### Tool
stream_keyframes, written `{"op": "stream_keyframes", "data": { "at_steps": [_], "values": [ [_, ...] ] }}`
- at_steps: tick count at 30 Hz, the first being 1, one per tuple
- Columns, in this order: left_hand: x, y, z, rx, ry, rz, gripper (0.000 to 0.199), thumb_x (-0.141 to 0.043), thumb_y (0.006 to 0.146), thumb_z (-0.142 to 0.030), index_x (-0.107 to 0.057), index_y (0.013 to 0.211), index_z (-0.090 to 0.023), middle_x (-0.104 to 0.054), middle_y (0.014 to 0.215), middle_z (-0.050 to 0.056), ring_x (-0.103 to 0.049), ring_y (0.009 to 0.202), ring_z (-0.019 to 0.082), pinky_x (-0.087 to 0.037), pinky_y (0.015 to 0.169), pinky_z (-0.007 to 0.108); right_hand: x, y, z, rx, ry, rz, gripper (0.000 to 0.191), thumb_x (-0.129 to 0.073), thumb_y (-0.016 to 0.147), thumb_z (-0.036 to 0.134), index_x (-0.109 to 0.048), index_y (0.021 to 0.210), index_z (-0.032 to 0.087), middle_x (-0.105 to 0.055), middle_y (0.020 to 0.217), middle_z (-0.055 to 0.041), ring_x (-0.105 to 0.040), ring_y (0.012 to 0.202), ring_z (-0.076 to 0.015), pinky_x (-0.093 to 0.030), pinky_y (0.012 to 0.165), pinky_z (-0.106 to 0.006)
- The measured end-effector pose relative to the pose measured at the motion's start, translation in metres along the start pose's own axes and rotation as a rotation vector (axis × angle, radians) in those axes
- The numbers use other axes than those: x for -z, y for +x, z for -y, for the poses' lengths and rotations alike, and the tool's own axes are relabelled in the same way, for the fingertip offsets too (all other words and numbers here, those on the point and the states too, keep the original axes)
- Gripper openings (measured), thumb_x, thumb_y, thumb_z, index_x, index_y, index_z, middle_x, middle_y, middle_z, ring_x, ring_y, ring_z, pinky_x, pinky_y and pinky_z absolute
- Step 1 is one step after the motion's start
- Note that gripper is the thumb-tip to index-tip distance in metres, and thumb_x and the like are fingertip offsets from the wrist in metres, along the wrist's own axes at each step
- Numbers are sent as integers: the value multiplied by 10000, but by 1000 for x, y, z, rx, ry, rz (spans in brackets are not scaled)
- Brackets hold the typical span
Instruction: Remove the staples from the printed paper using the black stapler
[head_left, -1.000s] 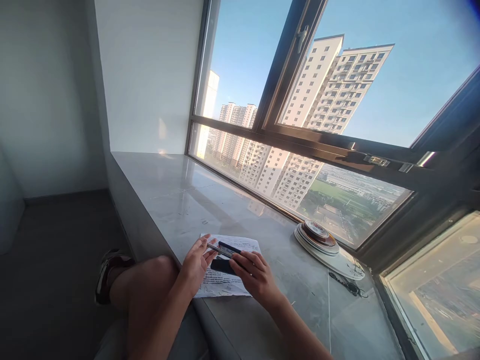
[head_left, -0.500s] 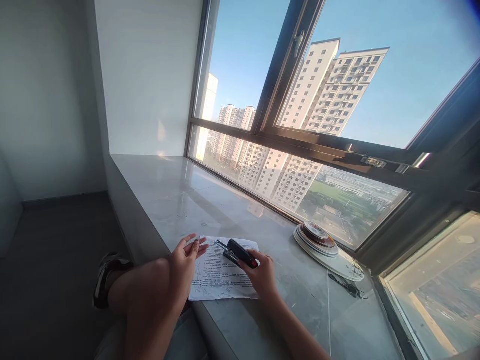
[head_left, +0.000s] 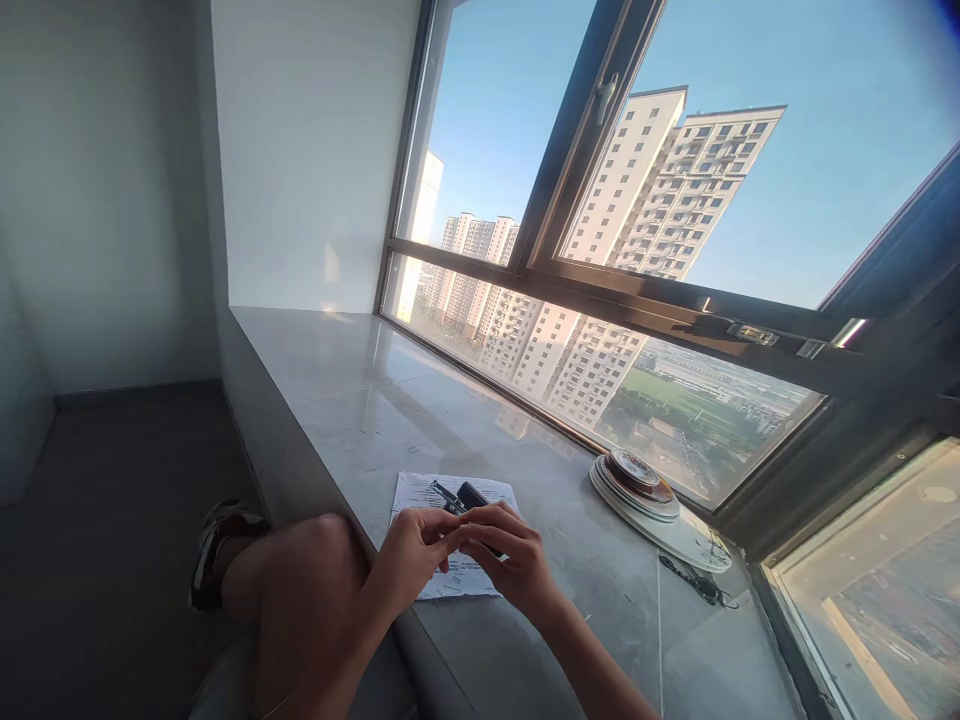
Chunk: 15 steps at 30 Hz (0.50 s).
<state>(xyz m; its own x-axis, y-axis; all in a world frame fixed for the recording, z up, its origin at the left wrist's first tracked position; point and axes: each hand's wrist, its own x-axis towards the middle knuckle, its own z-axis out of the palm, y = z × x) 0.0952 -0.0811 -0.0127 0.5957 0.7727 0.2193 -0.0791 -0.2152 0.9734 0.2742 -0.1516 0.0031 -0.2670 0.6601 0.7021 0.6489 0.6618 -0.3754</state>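
My left hand (head_left: 420,548) and my right hand (head_left: 514,555) meet fingertip to fingertip over a printed sheet of paper (head_left: 457,582). The fingers of both are pinched together, and whatever lies between them is too small to make out. Behind the fingers a black stapler (head_left: 472,495) rests on the paper, its top lifted away from its metal part; my hands hide its near end.
The sheet lies on a grey stone window ledge (head_left: 330,400). Stacked plates (head_left: 637,485) stand by the window to the right, with a dark item like keys or glasses (head_left: 697,580) beside them. My bent knee (head_left: 322,560) is left of the ledge.
My right hand has let go of the stapler, which stays on the paper. My left hand has moved right, and the fingertips of both hands have come together.
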Motion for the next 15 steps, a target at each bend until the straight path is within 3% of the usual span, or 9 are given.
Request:
{"op": "stream_keyframes", "data": {
  "at_steps": [3, 5, 7, 9, 11, 15],
  "values": [
    [0, -1, 1, 32, -35, 4, 445, -704, 819, -545, -786, 1042, -169, -713, 687, 43, -577, 501, 124, -358, 400, 191, -3, 1, 7, 30, -16, -13, 270, -672, 930, 165, -719, 1163, 292, -739, 1063, -56, -678, 922, -188, -573, 807, -330],
    [2, -2, 0, 56, -51, -6, 488, -710, 811, -546, -758, 1113, -166, -757, 806, 79, -642, 558, 154, -407, 413, 203, -1, 4, 6, 53, -50, 5, 266, -686, 916, 165, -725, 1152, 283, -748, 1047, -57, -680, 918, -195, -570, 806, -336],
    [5, -4, -4, 73, -34, -76, 536, -708, 811, -547, -714, 1200, -178, -773, 984, 114, -701, 639, 189, -469, 443, 228, 6, 10, -7, -1, -97, -55, 185, -697, 907, 198, -751, 1068, 273, -757, 1040, -58, -685, 924, -208, -564, 827, -354],
    [11, -6, -9, 55, 16, -192, 520, -675, 837, -552, -691, 1219, -199, -762, 1083, 119, -724, 690, 203, -506, 473, 246, 15, 20, -34, -163, -169, -195, 87, -699, 902, 272, -768, 953, 258, -765, 1022, -63, -694, 919, -226, -558, 852, -382],
    [17, -7, -13, 19, 57, -269, 453, -624, 875, -553, -698, 1162, -211, -770, 1040, 99, -720, 674, 194, -510, 482, 247, 23, 31, -75, -371, -273, -284, 149, -704, 878, 371, -775, 911, 244, -777, 939, -65, -707, 839, -241, -561, 815, -399],
    [28, -7, -16, 7, 76, -308, 389, -591, 891, -545, -689, 1061, -210, -772, 946, 74, -707, 627, 184, -502, 477, 245, 27, 46, -157, -568, -305, -108, 230, -686, 821, 413, -770, 855, 202, -790, 841, -86, -738, 777, -266, -575, 781, -403]
  ]
}}
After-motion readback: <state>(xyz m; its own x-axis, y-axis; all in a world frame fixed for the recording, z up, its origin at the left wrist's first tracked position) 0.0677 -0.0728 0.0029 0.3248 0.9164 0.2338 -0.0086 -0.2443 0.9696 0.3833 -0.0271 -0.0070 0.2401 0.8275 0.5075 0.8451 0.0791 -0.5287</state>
